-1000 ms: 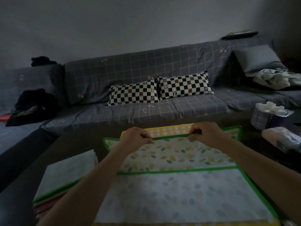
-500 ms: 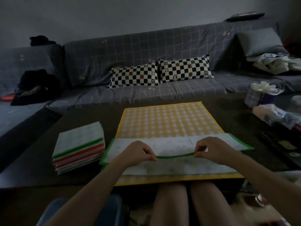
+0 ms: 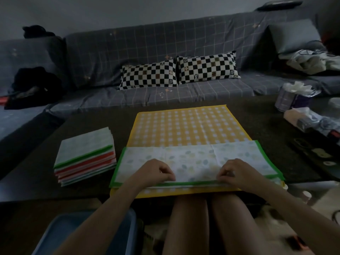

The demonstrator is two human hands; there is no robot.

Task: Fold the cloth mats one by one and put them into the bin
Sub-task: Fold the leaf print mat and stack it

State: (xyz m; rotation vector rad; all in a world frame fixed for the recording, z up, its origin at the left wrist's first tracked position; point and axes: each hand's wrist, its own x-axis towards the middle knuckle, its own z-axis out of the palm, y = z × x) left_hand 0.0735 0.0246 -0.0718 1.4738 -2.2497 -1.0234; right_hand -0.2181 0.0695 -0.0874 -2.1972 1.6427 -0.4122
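Note:
A green-edged leaf-print mat (image 3: 195, 159) lies folded in half at the near edge of the dark table (image 3: 88, 116), on top of a spread yellow checked mat (image 3: 185, 126). My left hand (image 3: 156, 172) and my right hand (image 3: 233, 172) pinch the mat's doubled green hem at the near edge, fingers curled. A stack of folded mats (image 3: 85, 155) with green and red edges sits to the left. A blue bin (image 3: 60, 234) stands on the floor at lower left, partly hidden by my left forearm.
A grey checked sofa (image 3: 165, 52) with two black-and-white checkered cushions (image 3: 178, 70) runs behind the table. Tissue packs and wrapped items (image 3: 298, 107) crowd the table's right end. My bare knees (image 3: 207, 218) sit under the near edge.
Both hands have drawn the mat's far green edge toward me and laid it on the near edge, so the mat now lies folded in half. The camera has tilted down.

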